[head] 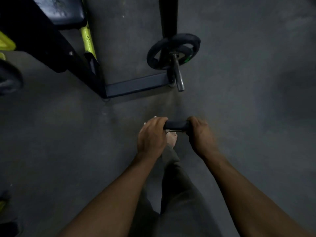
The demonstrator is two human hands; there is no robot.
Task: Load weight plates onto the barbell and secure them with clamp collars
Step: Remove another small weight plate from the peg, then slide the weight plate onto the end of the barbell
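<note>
A black weight plate (159,53) sits on the barbell sleeve (178,75), whose bare steel end points toward me. Below it, both hands hold a small black object (177,125), seen edge-on with a bit of metal under it; it looks like a clamp collar or a thin plate, I cannot tell which. My left hand (151,136) grips its left end and my right hand (200,135) grips its right end. The held object hangs well short of the sleeve's end, above the floor.
A bench with a black pad (63,11), yellow-green frame (88,40) and dark base bar (135,85) stands at the upper left. A black upright (168,14) rises behind the plate. Another dark plate (9,77) is at the left edge. My leg and bare foot (171,139) are below the hands.
</note>
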